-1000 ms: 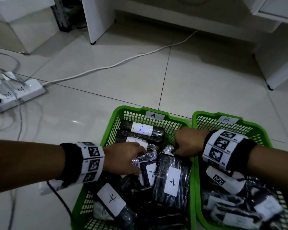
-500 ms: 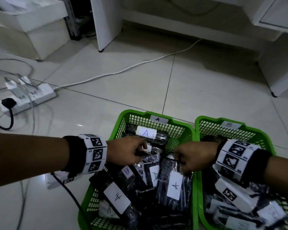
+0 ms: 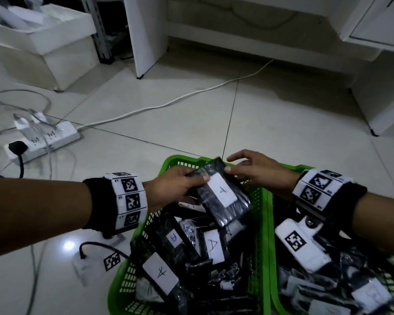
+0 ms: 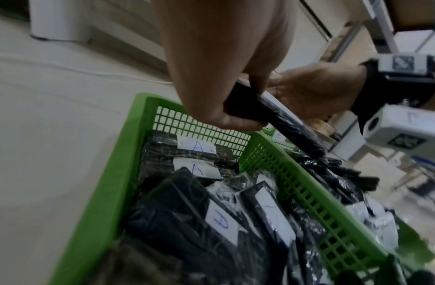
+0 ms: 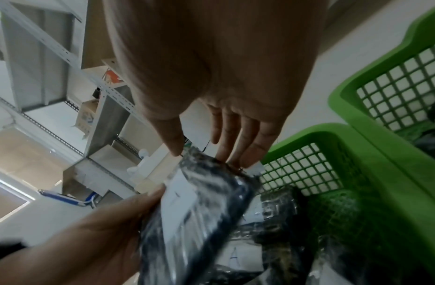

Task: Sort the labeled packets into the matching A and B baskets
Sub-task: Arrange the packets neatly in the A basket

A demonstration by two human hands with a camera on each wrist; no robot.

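Your left hand [image 3: 168, 189] has its grip curled round a black packet [image 3: 223, 196], held above the far end of the left green basket [image 3: 146, 226]. The packet's long axis runs from that far end back toward you, white label up. Your right hand [image 3: 259, 173] touches its far corner with straight fingers. The right basket [image 3: 273, 246] sits touching the left one on a pale tiled floor, with a white power strip [image 3: 43, 139] well left.
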